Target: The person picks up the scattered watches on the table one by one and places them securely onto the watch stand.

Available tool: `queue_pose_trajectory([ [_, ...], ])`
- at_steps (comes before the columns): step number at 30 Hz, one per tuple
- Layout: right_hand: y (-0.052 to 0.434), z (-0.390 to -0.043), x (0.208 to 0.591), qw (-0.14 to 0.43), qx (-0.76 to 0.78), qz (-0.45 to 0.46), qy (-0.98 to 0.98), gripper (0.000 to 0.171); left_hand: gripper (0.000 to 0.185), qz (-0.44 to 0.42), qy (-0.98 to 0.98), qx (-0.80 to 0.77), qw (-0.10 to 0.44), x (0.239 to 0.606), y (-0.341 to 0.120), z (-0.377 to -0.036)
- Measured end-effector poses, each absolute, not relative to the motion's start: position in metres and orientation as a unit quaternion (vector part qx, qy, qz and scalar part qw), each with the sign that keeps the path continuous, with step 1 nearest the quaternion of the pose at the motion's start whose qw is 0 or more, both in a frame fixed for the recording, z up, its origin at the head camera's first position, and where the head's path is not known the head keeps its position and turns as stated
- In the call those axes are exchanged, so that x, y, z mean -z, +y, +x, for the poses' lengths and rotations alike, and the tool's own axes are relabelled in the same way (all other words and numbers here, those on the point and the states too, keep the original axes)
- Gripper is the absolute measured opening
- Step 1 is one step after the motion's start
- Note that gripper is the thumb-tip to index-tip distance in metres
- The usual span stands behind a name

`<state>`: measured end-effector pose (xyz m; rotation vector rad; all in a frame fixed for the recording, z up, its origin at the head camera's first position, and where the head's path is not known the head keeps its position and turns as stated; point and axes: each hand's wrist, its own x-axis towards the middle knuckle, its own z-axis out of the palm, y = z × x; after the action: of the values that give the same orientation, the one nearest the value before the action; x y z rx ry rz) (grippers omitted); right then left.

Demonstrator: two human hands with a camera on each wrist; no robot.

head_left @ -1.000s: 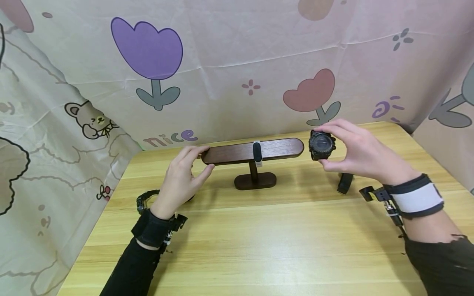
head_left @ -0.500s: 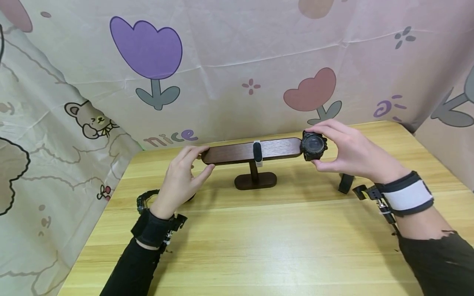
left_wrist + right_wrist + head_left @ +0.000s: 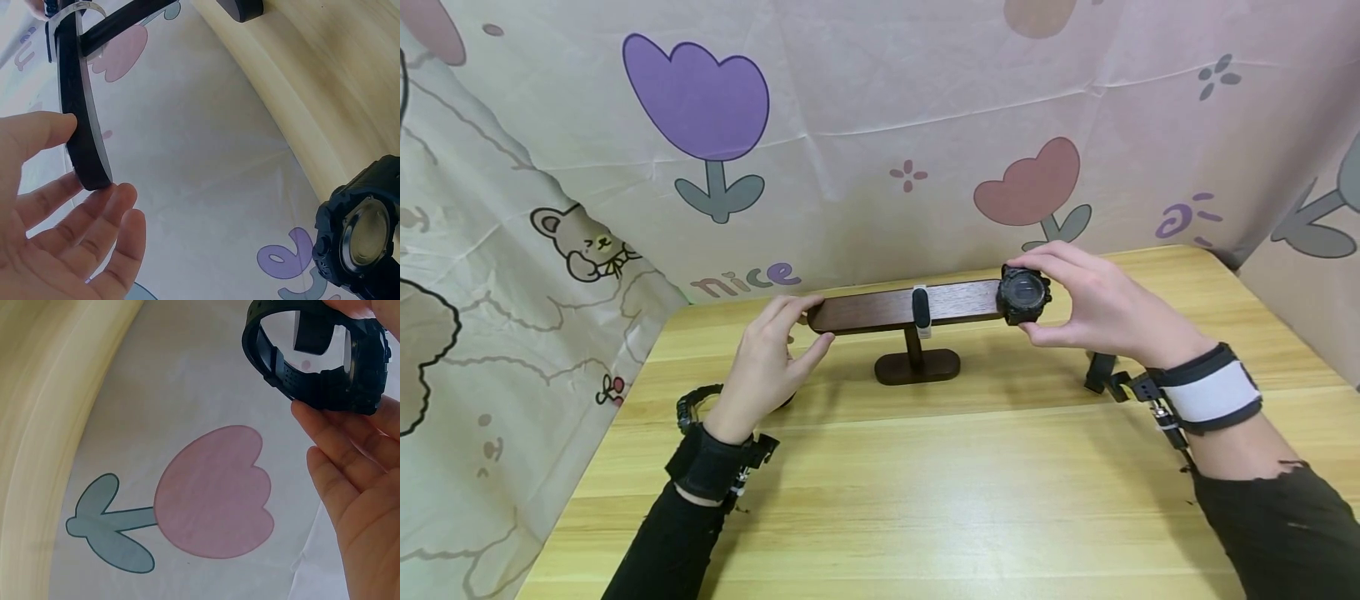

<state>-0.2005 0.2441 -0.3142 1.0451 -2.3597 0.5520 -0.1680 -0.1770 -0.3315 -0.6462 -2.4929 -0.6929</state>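
A dark wooden watch stand [image 3: 865, 312] with a T-shaped bar stands on the table. My left hand [image 3: 765, 367] holds the bar's left end between thumb and fingers, also visible in the left wrist view. At the other end, my right hand [image 3: 1112, 308] pinches a black digital watch [image 3: 1025, 296] by its case, thumb below and fingers above. In the right wrist view the closed loop of the watch strap [image 3: 265, 359] surrounds the bar's end. Around the middle of the bar sits a slim fitness band [image 3: 921, 308] with a black face and pale strap.
Another black watch [image 3: 688, 410] lies on the table behind my left wrist, its case [image 3: 365, 231] nearer in the left wrist view. A black strap [image 3: 1100, 372] lies under my right hand, partly covered. A patterned cloth [image 3: 842, 208] hangs behind the table's back edge.
My right hand has moved left with the black watch, from beside the bar to over its right end. My left hand and the stand have stayed in place.
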Motion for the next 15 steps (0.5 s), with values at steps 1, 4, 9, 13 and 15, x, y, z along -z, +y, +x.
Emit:
queue_pose_trajectory([
  [1,0.243,-0.201,0.314,0.248,-0.202,0.385,-0.866,0.076,0.049,-0.235,-0.909,0.253,0.235,0.332,-0.177,-0.168],
  [4,0.238,-0.202,0.314,0.243,-0.200,0.386,-0.867,0.075,0.049,-0.234,-0.909,0.252,0.234,0.332,-0.177,-0.168],
  [9,0.232,-0.203,0.314,0.232,-0.205,0.390,-0.867,0.073,0.049,-0.233,-0.910,0.252,0.231,0.332,-0.177,-0.168],
  [13,0.228,-0.204,0.314,0.230,-0.206,0.395,-0.865,0.072,0.049,-0.232,-0.911,0.252,0.230,0.331,-0.177,-0.167],
  [15,0.227,-0.205,0.314,0.232,-0.207,0.399,-0.863,0.072,0.049,-0.233,-0.911,0.251,0.230,0.331,-0.177,-0.167],
])
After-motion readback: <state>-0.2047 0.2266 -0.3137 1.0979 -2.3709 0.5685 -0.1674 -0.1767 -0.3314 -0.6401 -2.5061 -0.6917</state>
